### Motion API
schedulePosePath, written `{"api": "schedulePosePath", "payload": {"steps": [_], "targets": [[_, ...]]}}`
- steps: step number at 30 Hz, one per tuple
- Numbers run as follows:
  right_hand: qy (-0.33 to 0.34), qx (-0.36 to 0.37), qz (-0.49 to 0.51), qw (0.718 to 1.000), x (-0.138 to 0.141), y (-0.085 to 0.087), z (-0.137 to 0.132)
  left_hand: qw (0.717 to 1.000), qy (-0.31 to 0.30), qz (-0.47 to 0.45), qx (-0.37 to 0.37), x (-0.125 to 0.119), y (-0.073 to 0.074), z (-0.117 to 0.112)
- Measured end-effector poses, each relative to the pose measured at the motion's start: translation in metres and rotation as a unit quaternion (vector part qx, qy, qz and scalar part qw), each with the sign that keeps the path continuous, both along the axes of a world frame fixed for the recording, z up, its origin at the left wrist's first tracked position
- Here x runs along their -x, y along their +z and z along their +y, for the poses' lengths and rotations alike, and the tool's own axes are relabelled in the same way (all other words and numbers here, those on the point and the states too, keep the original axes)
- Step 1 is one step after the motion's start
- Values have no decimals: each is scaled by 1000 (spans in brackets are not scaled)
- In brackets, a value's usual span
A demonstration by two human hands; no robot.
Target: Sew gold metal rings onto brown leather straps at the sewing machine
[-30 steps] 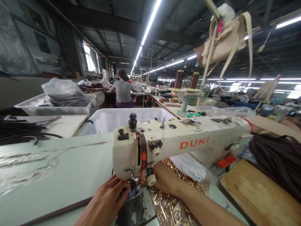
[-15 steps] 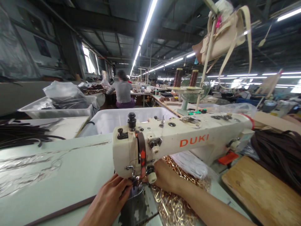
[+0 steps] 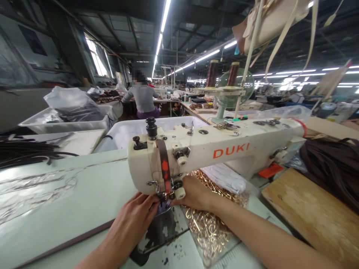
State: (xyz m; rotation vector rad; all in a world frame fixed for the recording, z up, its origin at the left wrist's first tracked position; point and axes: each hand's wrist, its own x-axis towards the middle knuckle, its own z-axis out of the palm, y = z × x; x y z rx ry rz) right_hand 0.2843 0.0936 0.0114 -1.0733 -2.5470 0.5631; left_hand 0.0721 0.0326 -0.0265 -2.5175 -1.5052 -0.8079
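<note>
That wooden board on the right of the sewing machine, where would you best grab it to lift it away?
Probably by the near left corner of the wooden board, coming from the front. That corner juts bare toward the person, while dark straps overlap the far edge. The right hand is nearest, though it is now at the needle of the sewing machine.

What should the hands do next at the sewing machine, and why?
Probably ease the small piece a touch further under the needle. The left hand and right hand both have fingertips pressed in at the foot of the DUKI sewing machine, over the dark metal plate. The piece itself is mostly hidden, so I cannot tell how it sits.
</note>
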Motion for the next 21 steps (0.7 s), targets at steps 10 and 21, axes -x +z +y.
{"api": "schedulePosePath", "payload": {"steps": [10, 21], "targets": [[-39, -116, -59, 991, 13, -10, -21, 997, -45, 25, 62, -3, 29, -44], [6, -131, -64, 989, -10, -2, -11, 973, 0, 192, -125, -20, 17, -63]]}}
